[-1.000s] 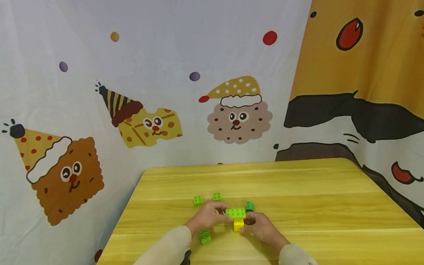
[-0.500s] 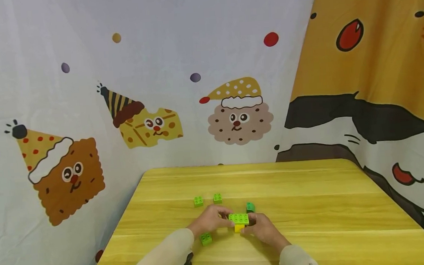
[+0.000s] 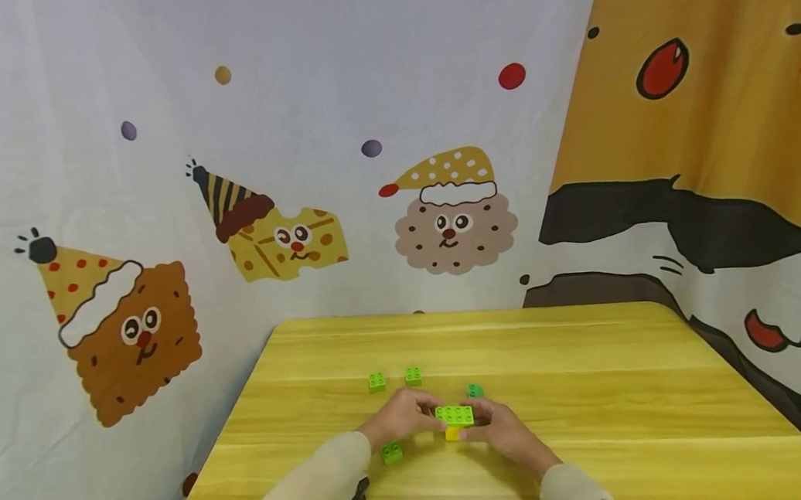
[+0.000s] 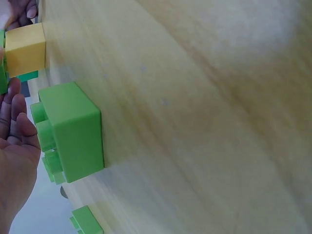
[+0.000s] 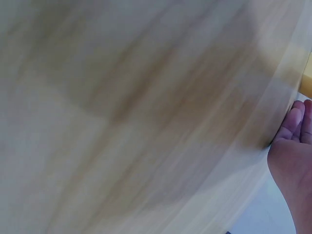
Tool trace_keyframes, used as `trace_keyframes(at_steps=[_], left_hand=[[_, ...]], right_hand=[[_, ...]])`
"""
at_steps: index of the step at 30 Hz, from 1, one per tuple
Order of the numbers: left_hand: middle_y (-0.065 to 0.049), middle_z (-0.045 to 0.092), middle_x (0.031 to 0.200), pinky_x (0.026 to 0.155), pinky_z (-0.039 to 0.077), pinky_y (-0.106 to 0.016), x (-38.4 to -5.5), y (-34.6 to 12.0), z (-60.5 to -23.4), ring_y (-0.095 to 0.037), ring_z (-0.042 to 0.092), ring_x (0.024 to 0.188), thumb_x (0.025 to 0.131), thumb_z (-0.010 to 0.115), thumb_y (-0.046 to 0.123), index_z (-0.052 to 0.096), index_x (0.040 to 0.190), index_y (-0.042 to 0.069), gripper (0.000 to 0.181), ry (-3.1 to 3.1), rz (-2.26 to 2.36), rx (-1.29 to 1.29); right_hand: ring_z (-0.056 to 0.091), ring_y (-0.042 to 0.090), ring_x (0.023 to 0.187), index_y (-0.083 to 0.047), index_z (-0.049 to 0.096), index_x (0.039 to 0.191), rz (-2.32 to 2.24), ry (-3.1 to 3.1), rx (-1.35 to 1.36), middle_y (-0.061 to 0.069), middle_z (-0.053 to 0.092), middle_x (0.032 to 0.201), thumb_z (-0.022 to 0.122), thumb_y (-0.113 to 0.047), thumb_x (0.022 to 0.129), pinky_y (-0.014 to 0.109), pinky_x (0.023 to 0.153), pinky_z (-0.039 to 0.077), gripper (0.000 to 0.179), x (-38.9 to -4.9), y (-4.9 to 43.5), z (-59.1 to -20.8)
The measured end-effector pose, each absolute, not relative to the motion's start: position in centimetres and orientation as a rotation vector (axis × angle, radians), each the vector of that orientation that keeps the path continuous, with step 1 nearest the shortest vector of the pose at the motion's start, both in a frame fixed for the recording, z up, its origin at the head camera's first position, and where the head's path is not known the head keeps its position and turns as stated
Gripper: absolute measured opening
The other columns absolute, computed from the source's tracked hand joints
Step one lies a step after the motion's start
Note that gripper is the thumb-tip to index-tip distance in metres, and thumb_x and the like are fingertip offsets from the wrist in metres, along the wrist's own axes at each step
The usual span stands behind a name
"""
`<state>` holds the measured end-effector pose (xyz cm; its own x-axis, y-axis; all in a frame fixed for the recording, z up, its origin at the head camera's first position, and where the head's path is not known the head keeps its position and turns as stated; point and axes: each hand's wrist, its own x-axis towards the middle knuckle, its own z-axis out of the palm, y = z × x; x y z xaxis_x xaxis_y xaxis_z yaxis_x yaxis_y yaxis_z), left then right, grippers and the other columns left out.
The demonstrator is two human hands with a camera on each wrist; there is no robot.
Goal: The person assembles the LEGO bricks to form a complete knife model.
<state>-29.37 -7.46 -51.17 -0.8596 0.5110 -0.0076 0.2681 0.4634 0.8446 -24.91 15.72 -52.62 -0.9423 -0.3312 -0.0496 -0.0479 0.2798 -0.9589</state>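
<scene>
In the head view, a bright green eight-stud building brick (image 3: 455, 415) sits over a yellow brick (image 3: 453, 434) and covers much of it from above. My left hand (image 3: 401, 416) pinches the left end of the green brick between thumb and fingers. From the other side my right hand (image 3: 507, 431) grips the yellow brick, its thumb at the front face and its index finger by the green brick's right end. The left wrist view shows the yellow brick (image 4: 25, 50) from the side, joined against the green one. Only a corner of yellow brick (image 5: 306, 86) appears in the right wrist view.
Two small lime bricks (image 3: 377, 382) lie farther back on the wooden table (image 3: 562, 363). A darker green brick (image 3: 475, 390) lies behind the right hand. Another lime brick (image 3: 391, 453) stands beside the left wrist. A printed cloth (image 3: 332, 69) hangs behind the table.
The green brick has come slightly toward me and lower over the yellow brick, hiding more of it. Both hands stay around the two bricks, the left shifting slightly right.
</scene>
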Motion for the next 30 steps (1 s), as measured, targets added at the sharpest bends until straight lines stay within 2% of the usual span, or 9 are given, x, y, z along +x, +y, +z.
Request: trace_keyframes(at_steps=[2,13,22,30], left_hand=[[0.010,0.066,0.090,0.071,0.051,-0.030,-29.32,-7.52,-51.10,-0.011,0.060,0.084,0.083,0.083,0.026,0.076,0.108,0.020,0.027,2.456,1.347,0.669],[0.010,0.068,0.092,0.071,0.051,-0.028,-29.16,-7.57,-50.93,-0.011,0.060,0.083,0.084,0.082,0.024,0.077,0.107,0.020,0.024,2.453,1.379,0.709],[0.007,0.067,0.088,0.071,0.050,-0.027,-28.92,-7.53,-51.11,-0.013,0.060,0.081,0.083,0.083,0.021,0.078,0.103,0.018,0.021,2.446,1.407,0.724],[0.005,0.067,0.088,0.068,0.050,-0.026,-28.79,-7.58,-51.22,-0.013,0.059,0.078,0.083,0.082,0.021,0.078,0.107,0.016,0.025,2.433,1.419,0.716]], right_hand=[[0.060,0.026,0.109,0.005,0.046,0.142,-1.737,2.310,-0.333,0.011,0.063,0.121,0.076,-0.023,0.090,0.044,0.091,0.051,0.066,-24.96,15.87,-52.59],[0.061,0.026,0.109,0.000,0.058,0.134,-1.752,2.366,-0.263,0.010,0.066,0.120,0.074,-0.027,0.091,0.048,0.094,0.049,0.053,-24.78,15.85,-52.33],[0.061,0.023,0.107,0.001,0.059,0.134,-1.754,2.332,-0.239,0.011,0.066,0.120,0.075,-0.024,0.091,0.042,0.091,0.051,0.053,-24.81,16.01,-52.32],[0.061,0.025,0.109,-0.001,0.060,0.134,-1.748,2.338,-0.245,0.010,0.067,0.121,0.075,-0.028,0.090,0.046,0.093,0.050,0.054,-24.90,16.19,-52.63]])
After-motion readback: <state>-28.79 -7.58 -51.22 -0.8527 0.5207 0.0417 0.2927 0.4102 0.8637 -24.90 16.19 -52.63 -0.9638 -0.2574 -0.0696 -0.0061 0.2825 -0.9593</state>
